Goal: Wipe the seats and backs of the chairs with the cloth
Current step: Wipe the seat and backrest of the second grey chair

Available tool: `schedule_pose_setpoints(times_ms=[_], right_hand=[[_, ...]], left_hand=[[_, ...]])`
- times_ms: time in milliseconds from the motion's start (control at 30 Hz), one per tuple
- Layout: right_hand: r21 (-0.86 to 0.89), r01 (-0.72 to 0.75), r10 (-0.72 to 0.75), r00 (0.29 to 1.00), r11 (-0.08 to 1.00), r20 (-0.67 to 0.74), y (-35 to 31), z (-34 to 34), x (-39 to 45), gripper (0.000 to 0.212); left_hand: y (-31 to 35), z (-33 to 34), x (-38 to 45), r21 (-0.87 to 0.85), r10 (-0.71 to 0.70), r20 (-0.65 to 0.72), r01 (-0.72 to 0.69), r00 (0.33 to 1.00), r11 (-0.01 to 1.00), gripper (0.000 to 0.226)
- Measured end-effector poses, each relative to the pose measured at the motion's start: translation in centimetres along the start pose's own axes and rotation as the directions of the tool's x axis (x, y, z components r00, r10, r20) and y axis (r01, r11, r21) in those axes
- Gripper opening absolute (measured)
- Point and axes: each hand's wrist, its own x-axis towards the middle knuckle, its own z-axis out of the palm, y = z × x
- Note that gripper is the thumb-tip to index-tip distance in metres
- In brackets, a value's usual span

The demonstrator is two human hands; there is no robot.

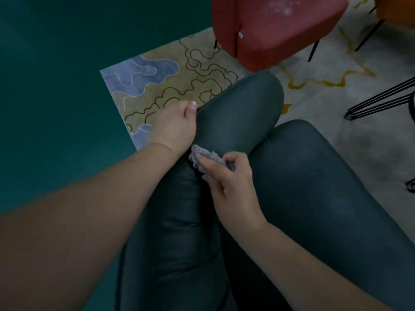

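Note:
A dark teal leather chair [303, 187] fills the lower middle of the head view, its padded back rolling over towards the rug. My left hand [177, 129] grips the outer edge of that back, thumb on top. My right hand [226, 182] holds a crumpled grey cloth [206, 159] and presses it against the back's surface just beside my left wrist. A red upholstered chair [276, 30] stands beyond, with pale smudges on its seat.
A patterned rug [170, 86] in beige, blue and cream with yellow lines lies under the chairs. A dark green wall or floor area [56, 97] fills the left. Black wire legs [381, 102] of other furniture stand at the right.

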Motion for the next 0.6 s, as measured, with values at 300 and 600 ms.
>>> schedule_pose_setpoints(times_ms=[300, 600], right_hand=[[-0.078, -0.243, 0.246, 0.969, 0.967, 0.027, -1.0, -3.6, -2.8, 0.036], [-0.116, -0.334, 0.34, 0.94, 0.936, 0.04, -5.0, -7.3, -11.3, 0.037]], left_hand=[[-0.4, -3.2, -5.2, 0.096, 0.025, 0.198, -0.045, 0.98, 0.994, 0.043], [-1.9, -8.9, -21.1, 0.417, 0.109, 0.229, -0.199, 0.967, 0.887, 0.049]])
